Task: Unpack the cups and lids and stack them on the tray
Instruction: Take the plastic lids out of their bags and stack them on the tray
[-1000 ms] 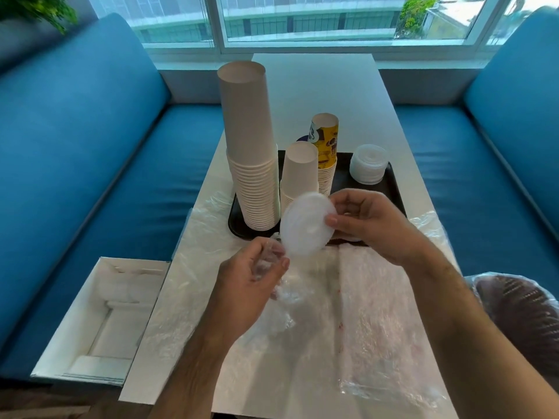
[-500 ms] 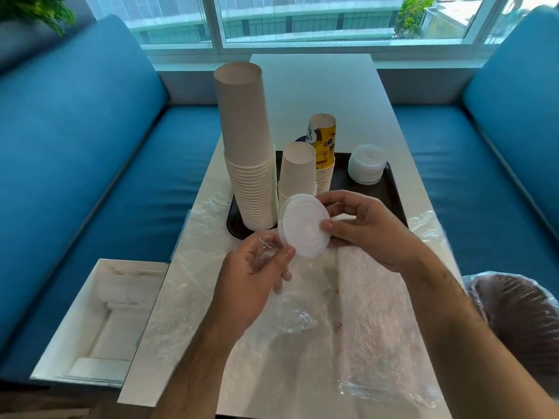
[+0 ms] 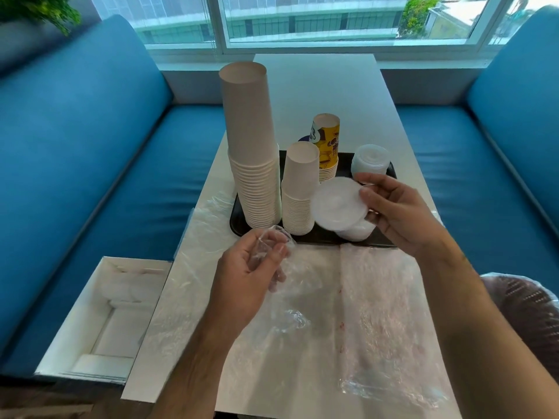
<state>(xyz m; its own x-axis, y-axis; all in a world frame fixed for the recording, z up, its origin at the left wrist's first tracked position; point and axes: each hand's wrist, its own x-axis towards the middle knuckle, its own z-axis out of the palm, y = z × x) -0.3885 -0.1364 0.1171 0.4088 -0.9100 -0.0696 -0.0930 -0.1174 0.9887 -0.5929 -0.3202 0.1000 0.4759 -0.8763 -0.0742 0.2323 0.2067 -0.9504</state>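
Both hands busy: right hand [image 3: 396, 213] pinches lids [image 3: 338, 204], left hand [image 3: 251, 273] grips wrap [image 3: 272, 240]; next, set lids on tray [image 3: 234, 219] at centre

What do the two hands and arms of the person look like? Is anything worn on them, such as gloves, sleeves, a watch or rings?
The left hand and the right hand are bare, with no gloves. No ring shows on the fingers that are visible. Both forearms are bare down to the bottom edge of the picture, so no sleeve is in view, and no watch or bracelet shows on either wrist. Fine hair shows on both forearms.
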